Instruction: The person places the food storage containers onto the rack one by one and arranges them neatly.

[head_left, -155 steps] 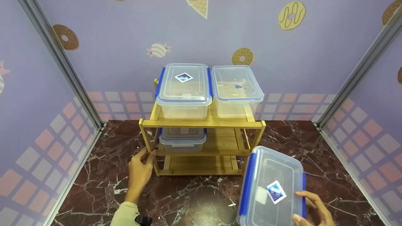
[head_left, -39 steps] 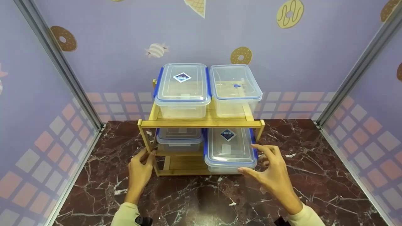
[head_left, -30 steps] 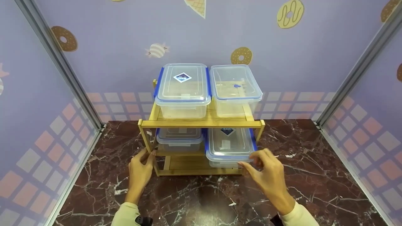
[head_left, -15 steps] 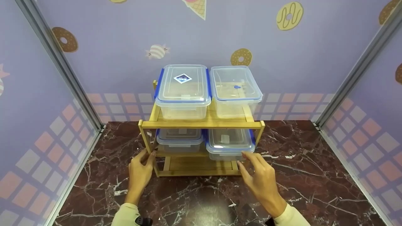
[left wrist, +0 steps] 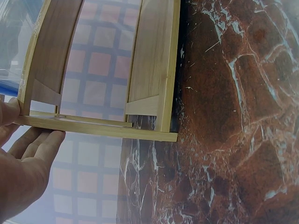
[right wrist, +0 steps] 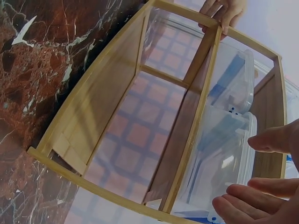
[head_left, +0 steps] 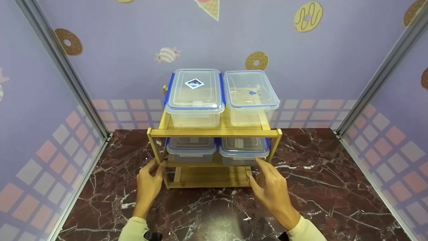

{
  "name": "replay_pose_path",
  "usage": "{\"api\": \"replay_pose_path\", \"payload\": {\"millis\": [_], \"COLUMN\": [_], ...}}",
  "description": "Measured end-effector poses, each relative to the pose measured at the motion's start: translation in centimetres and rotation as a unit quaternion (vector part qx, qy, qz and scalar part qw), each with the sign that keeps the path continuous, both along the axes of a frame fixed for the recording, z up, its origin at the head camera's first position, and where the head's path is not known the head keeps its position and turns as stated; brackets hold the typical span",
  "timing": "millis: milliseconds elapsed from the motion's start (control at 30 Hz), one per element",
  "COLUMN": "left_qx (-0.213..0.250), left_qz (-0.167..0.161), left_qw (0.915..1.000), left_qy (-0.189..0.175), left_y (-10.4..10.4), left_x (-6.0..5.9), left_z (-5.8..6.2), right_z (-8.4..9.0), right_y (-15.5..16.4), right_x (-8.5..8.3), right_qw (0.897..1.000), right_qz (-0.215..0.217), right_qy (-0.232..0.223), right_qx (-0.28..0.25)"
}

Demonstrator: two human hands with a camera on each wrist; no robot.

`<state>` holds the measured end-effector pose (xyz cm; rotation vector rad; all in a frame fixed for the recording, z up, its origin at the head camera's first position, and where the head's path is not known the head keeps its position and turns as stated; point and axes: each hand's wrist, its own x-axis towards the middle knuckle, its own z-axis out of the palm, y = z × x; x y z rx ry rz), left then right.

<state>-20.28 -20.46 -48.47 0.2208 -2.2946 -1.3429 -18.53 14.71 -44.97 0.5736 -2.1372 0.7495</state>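
Note:
A three-tier wooden rack (head_left: 214, 133) stands on the table. My left hand (head_left: 149, 183) grips its left front post at the middle shelf; in the left wrist view the thumb and fingers lie on either side of the wood. On the middle shelf, a clear plastic food container (head_left: 245, 153) with blue side clips sits at the right, beside a similar container (head_left: 192, 153). My right hand (head_left: 272, 189) is at the front of the right-hand one, its fingers extended; the right wrist view shows thumb and fingertips right by the container's front.
On the top shelf stand a larger blue-clipped container (head_left: 197, 115) with a diamond sticker and another lidded container (head_left: 252, 115) with a blue valve. The bottom shelf (head_left: 214, 175) shows bare slats. Patterned panels (head_left: 117, 60) enclose the dark red marble table (head_left: 200, 214) at back and sides.
The right hand has brought the container from the front right onto the middle shelf and slid it inward, loosening its hold from the container's side. The left hand has stayed on the post.

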Motion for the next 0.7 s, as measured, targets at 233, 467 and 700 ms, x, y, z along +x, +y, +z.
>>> {"api": "replay_pose_path", "payload": {"millis": [233,467,700], "left_qx": [0.006,-0.007,-0.134], "left_qz": [0.000,0.007,0.032], "left_qw": [1.0000,0.9999,0.9902], "left_qy": [-0.003,-0.012,-0.024], "left_y": [0.1,-0.1,-0.5], "left_x": [0.1,0.3,1.9], "left_z": [0.0,0.2,1.4], "right_z": [-0.3,-0.4,0.8], "right_y": [-0.1,0.1,1.4], "right_x": [-0.1,0.3,2.1], "right_qw": [1.000,0.999,0.997], "right_qz": [0.003,0.029,0.065], "right_qy": [-0.017,-0.036,-0.022], "right_qx": [0.009,0.009,-0.020]}}
